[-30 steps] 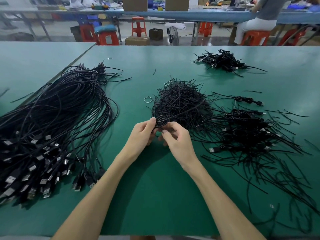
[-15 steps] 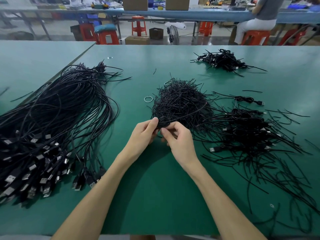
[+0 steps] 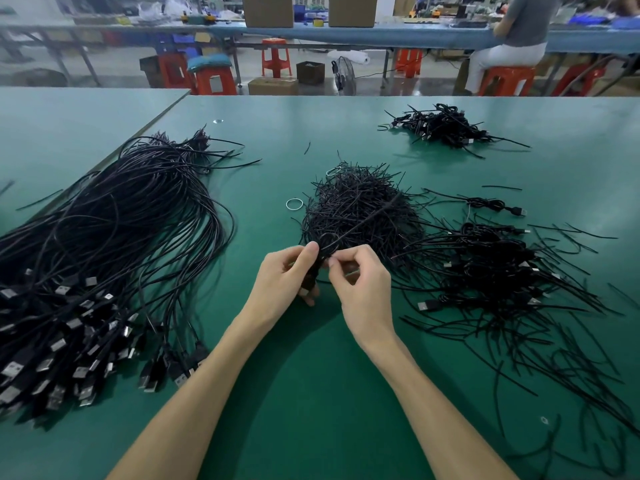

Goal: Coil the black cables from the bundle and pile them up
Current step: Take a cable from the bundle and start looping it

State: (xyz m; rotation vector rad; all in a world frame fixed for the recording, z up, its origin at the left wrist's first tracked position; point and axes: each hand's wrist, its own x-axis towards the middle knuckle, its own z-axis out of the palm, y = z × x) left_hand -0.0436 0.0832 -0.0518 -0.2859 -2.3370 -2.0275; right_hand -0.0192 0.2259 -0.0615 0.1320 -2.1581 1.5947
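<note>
Gripping a small coil of thin black cable (image 3: 319, 258) in the left hand (image 3: 287, 277), fingers curled round the loops, low over the green matte work table (image 3: 311, 393) at the near edge of the heap of short black wire ties (image 3: 360, 206). Pinching a thin black strand (image 3: 367, 218) at the coil with the right hand (image 3: 362, 284), thumb and forefinger closed on it; tie or cable tail, cannot tell. Probably binding the coil. Light, limp, a bit springy; likely to spring open if slackened, so best held across the middle of the loops, clear of the plug. Big bundle of long uncoiled black cables (image 3: 121, 220) at left; pile of finished black coils (image 3: 491, 261) at right; smaller far pile of coils (image 3: 440, 128) behind.
</note>
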